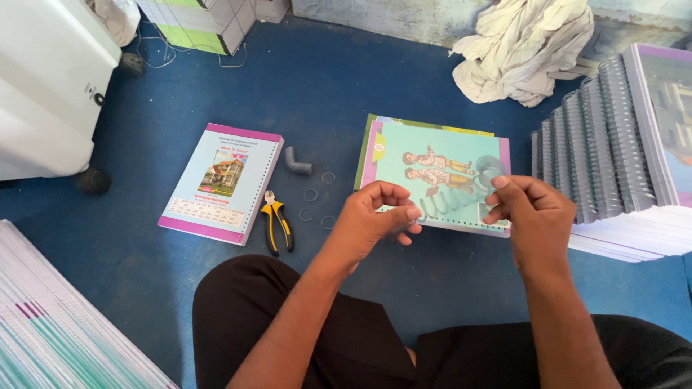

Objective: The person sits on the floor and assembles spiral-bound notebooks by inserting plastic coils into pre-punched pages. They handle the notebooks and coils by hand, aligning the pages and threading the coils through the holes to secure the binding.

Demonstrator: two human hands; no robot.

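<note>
My left hand point(375, 216) and my right hand point(532, 212) hold the two ends of a clear plastic spiral coil point(454, 200), stretched between them above a small stack of books with a teal cover point(440, 162) lying on the blue floor. The coil's right end curls up by my right fingertips. Left of the stack lies a pink-edged book with punched holes point(222, 181). Yellow-handled pliers point(276, 225) rest beside it.
Several small clear rings point(311, 195) and a grey elbow piece point(295, 161) lie on the blue floor point(324, 94). A tall pile of spiral-bound books point(613, 144) stands at right, another stack point(50, 324) at lower left. A white cloth point(522, 47) and a white appliance point(43, 79) sit farther back.
</note>
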